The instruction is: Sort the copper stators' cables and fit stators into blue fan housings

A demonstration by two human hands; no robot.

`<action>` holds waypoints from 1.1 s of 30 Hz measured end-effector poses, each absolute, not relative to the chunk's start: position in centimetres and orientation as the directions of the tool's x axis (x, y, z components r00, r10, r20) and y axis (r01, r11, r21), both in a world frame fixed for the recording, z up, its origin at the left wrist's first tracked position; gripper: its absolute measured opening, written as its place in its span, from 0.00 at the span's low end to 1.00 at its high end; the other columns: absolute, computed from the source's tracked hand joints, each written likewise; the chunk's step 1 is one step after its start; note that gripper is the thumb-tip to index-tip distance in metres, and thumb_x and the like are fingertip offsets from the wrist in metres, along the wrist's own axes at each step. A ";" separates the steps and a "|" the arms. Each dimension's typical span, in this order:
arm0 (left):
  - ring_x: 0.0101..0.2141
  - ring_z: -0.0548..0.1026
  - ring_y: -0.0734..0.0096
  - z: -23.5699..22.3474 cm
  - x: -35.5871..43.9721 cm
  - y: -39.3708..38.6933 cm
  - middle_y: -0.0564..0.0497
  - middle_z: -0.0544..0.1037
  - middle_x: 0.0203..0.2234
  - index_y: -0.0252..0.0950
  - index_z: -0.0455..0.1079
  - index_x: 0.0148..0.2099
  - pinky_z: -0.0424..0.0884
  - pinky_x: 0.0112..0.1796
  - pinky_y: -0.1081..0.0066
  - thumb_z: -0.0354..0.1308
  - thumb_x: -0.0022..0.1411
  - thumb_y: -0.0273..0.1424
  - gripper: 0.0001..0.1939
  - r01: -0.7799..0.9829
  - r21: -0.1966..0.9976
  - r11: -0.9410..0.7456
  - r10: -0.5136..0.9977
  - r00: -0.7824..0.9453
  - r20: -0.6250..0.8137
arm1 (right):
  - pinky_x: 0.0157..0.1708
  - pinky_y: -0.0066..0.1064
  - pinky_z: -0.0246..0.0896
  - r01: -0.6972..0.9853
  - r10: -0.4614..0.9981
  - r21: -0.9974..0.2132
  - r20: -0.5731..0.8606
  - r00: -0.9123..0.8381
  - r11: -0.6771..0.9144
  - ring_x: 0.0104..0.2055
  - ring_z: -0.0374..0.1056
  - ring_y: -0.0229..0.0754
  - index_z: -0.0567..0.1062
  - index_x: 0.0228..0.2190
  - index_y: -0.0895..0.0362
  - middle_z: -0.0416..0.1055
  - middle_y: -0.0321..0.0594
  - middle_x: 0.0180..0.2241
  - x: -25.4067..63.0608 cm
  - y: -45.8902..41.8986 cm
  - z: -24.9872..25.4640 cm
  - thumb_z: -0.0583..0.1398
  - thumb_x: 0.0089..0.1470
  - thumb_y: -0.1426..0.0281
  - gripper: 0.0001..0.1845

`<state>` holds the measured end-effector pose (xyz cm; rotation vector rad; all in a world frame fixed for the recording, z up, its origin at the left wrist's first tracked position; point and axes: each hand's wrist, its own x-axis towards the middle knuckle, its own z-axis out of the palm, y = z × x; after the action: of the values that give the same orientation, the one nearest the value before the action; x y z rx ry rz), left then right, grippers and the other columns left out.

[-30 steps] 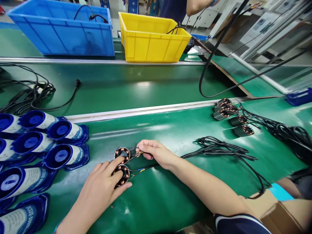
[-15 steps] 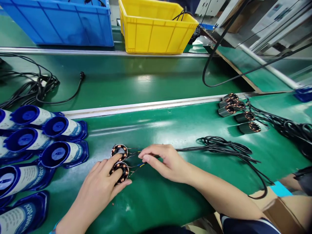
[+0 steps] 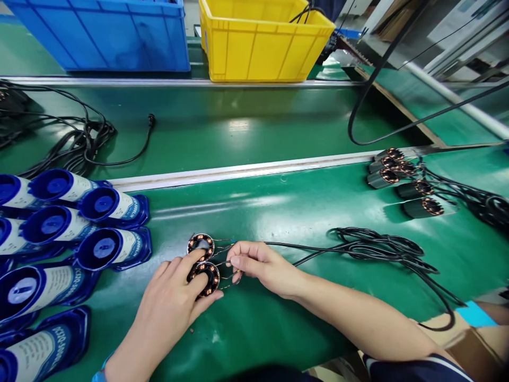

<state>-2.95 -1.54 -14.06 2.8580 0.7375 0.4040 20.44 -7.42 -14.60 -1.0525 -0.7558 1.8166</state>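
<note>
Two round copper-wound motor stators stand on the green mat, the far stator (image 3: 201,244) just above the near stator (image 3: 207,279). My left hand (image 3: 175,297) lies over them, its fingers pressing both down and its thumb against the near one. My right hand (image 3: 260,265) sits just to their right, thumb and forefinger pinched on the thin lead wires (image 3: 225,260) that come off the stators. A black cable (image 3: 369,246) runs from those wires to a loose bundle on the right.
Several blue-and-white housings (image 3: 103,204) lie in rows at the left. More stators with black cables (image 3: 405,178) sit at the right. A tangle of black cable (image 3: 71,140) lies on the conveyor belt. A yellow bin (image 3: 258,45) and a blue bin (image 3: 107,34) stand behind.
My right hand has shifted slightly left and down along the wires and re-pinched them next to the near stator. My left hand has stayed on the stators. The view has tilted down a little.
</note>
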 end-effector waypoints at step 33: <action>0.38 0.71 0.69 -12.0 -1.7 -0.7 0.51 0.73 0.38 0.41 0.74 0.52 0.67 0.42 0.65 0.66 0.66 0.26 0.13 0.454 0.353 -0.818 0.568 0.732 0.376 | 0.34 0.36 0.48 0.635 0.842 -0.558 0.287 -0.456 0.534 0.33 0.58 0.41 0.80 0.36 0.56 0.70 0.34 0.28 24.7 -6.3 -13.7 0.70 0.56 0.65 0.09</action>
<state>-1.68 -0.67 -12.04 2.6983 0.8088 0.7000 24.73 -6.28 -13.71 -1.1946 -2.2379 0.5094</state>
